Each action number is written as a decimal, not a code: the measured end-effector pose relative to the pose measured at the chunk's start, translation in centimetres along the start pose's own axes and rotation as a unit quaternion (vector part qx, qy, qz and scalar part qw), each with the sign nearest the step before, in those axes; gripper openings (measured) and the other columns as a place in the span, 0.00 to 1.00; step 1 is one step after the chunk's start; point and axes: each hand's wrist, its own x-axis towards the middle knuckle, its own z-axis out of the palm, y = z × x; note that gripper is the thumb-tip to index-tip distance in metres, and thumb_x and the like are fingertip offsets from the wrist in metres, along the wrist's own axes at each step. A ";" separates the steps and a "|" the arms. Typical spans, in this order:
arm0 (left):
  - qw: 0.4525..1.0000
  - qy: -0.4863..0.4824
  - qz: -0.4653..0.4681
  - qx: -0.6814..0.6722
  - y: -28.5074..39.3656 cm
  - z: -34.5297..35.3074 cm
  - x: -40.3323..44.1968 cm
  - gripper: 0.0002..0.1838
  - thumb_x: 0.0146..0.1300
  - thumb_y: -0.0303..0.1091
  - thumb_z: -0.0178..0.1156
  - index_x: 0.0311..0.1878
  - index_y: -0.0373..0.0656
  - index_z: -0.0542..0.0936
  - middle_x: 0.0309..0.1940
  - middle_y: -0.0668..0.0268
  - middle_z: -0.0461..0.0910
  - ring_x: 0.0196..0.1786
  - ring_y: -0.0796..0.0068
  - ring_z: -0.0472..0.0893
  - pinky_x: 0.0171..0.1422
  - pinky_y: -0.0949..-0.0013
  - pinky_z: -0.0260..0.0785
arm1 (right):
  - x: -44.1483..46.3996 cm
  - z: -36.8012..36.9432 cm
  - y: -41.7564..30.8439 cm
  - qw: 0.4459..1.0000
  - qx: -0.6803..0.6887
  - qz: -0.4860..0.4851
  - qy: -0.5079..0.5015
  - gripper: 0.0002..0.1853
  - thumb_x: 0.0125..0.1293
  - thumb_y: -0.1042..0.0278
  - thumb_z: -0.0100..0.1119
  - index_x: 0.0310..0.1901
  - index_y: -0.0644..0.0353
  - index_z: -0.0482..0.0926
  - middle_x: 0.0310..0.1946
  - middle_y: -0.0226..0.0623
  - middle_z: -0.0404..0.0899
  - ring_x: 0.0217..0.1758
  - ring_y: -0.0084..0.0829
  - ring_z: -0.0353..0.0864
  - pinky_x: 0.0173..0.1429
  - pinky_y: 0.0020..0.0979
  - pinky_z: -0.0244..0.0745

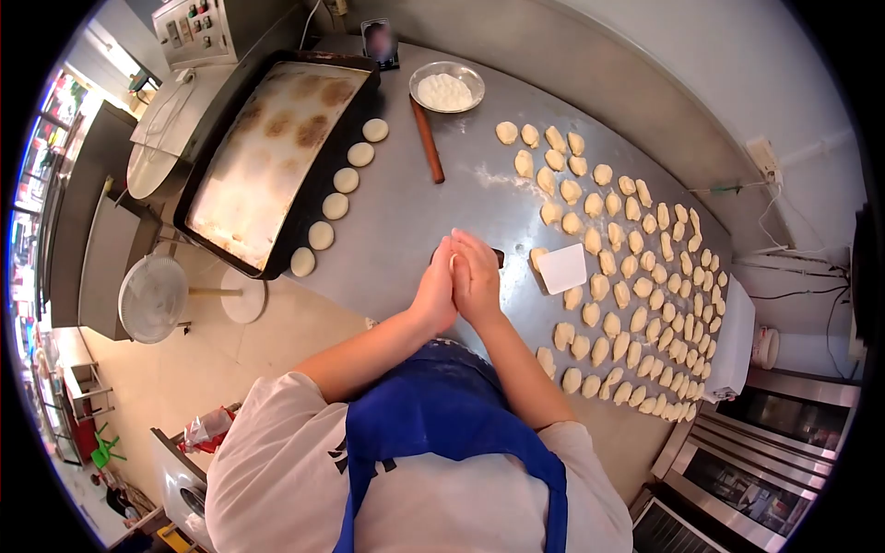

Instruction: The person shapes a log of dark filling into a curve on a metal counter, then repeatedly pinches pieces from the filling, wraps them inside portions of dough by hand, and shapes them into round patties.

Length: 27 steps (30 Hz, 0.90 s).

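My left hand (435,290) and my right hand (477,279) are pressed together over the steel table, palms facing. A small pale bit, which looks like dough, shows between them; most of it is hidden. Behind my hands lies a dark object, mostly covered. Just to the right, a white scraper (562,268) rests beside a dough piece (538,258). Many dough pieces (639,319) lie in rows on the right side of the table. Several round flat dough discs (336,205) line the edge of the black tray at the left.
A large black-rimmed tray (277,157) stands at the left. Toward the back are a wooden rolling pin (427,140), a metal bowl of flour (446,89) and a small framed picture (379,44). Ovens (758,442) stand at the lower right, a round fan (152,299) at the left.
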 end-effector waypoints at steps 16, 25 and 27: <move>0.958 -0.102 -0.257 0.081 -3.6 -9.1 2.9 0.28 0.74 0.48 0.55 0.71 0.44 0.66 0.64 0.65 0.72 0.66 0.69 0.73 0.69 0.63 0.66 | -5.5 2.0 7.4 0.938 0.213 0.200 -0.187 0.17 0.75 0.58 0.44 0.44 0.59 0.81 0.40 0.40 0.84 0.42 0.37 0.83 0.49 0.34 0.77; 0.730 -0.154 -0.035 0.665 -4.6 -3.6 7.9 0.51 0.59 0.44 0.63 0.79 0.40 0.45 0.47 0.52 0.82 0.48 0.57 0.82 0.56 0.60 0.74 | -4.3 -2.6 15.9 0.957 -0.249 0.064 -0.130 0.19 0.56 0.59 0.67 0.47 0.59 0.81 0.42 0.38 0.78 0.48 0.41 0.78 0.53 0.42 0.74; 0.665 -0.160 -0.058 0.727 -4.8 -1.6 9.0 0.53 0.59 0.42 0.61 0.79 0.39 0.39 0.41 0.51 0.84 0.43 0.52 0.84 0.52 0.57 0.76 | -4.0 -2.6 16.5 0.949 -0.275 0.043 -0.148 0.14 0.56 0.61 0.66 0.41 0.59 0.82 0.38 0.37 0.79 0.45 0.39 0.79 0.49 0.41 0.76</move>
